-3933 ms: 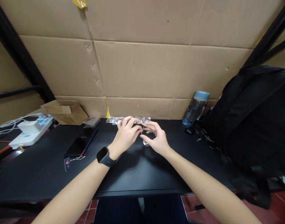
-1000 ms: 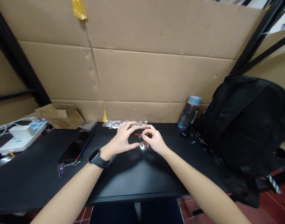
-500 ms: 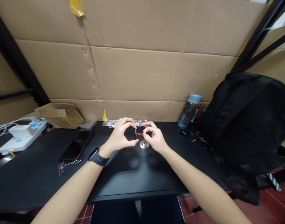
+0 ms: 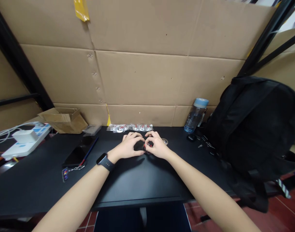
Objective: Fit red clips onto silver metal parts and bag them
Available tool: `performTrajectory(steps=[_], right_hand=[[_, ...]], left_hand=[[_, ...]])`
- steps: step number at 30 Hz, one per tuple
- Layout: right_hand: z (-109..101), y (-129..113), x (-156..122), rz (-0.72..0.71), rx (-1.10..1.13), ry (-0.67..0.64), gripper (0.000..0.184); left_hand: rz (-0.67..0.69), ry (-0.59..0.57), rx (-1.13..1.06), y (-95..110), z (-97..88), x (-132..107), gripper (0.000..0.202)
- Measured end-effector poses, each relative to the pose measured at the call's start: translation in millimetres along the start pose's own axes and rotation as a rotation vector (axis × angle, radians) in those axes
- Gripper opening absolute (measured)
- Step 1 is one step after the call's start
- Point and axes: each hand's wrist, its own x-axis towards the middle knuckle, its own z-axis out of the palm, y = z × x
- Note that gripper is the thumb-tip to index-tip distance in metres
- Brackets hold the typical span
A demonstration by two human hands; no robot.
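Above the table, my left hand (image 4: 129, 145) grips a small metal cymbal, seen nearly edge-on, with fingertips at the top and thumb at the bottom. My right hand (image 4: 157, 146) is right beside it, its thumb and forefinger pinched on the red cord (image 4: 144, 147) at the cymbal's middle. My fingers hide most of the cord and of the cymbal. Just beyond the right hand, part of another round metal disc (image 4: 165, 141) shows on the table.
Several plastic-wrapped metal discs with red parts (image 4: 135, 127) line the cardboard wall. Left are a phone (image 4: 78, 151), a pen, a keyring, an open cardboard box (image 4: 65, 120) and a power strip (image 4: 28, 141). Right stand a water bottle (image 4: 196, 115), keys and a black backpack (image 4: 258, 129).
Both hands have come lower and closer together around the cymbal, and the red cord shows less. The other disc, earlier below the hands, now shows to the right of the right hand.
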Motion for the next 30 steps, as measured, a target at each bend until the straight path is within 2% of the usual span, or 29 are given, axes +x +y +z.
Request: performTrajectory(steps=[2,4,9,14,18,22,25,28,30], right_hand=[[0.9,-0.6,-0.2,0.003,0.003,0.003,0.009],[-0.1,-2.3,0.1,0.009,0.007,0.011,0.009],[-9.5,-2.1,2.3,0.01,-0.013,0.028,0.003],[-22.2,9.9,0.1,0.027,-0.091,-0.129,0.013],[-23.9,18.5,-2.7,0.025,-0.105,-0.187,0.013],[-21.2,22.2,-4.1,0.014,-0.104,-0.218,0.01],[-20.8,22.8,-4.0,0.02,-0.092,-0.233,0.01],[-22.3,21.6,-3.2,0.031,-0.087,-0.236,0.01],[-23.5,20.1,-2.7,0.032,-0.086,-0.238,0.01]], left_hand=[[-0.012,0.025,-0.023,1.1,3.7,2.3,0.023],[-0.025,0.04,-0.037,1.2,6.8,4.3,0.014],[-0.088,0.105,-0.014,-6.6,11.0,5.3,0.011],[-0.116,0.126,0.054,-13.8,12.3,3.7,0.012],[-0.109,0.13,0.088,-10.3,13.7,4.0,0.014],[-0.144,0.153,0.178,-15.0,0.7,3.3,0.02],[-0.35,0.236,0.361,-38.1,-24.6,-6.1,0.035],[-0.709,0.302,0.493,-77.4,-54.3,-26.7,0.044],[-0.893,0.344,0.502,-106.2,-70.3,-43.3,0.045]])
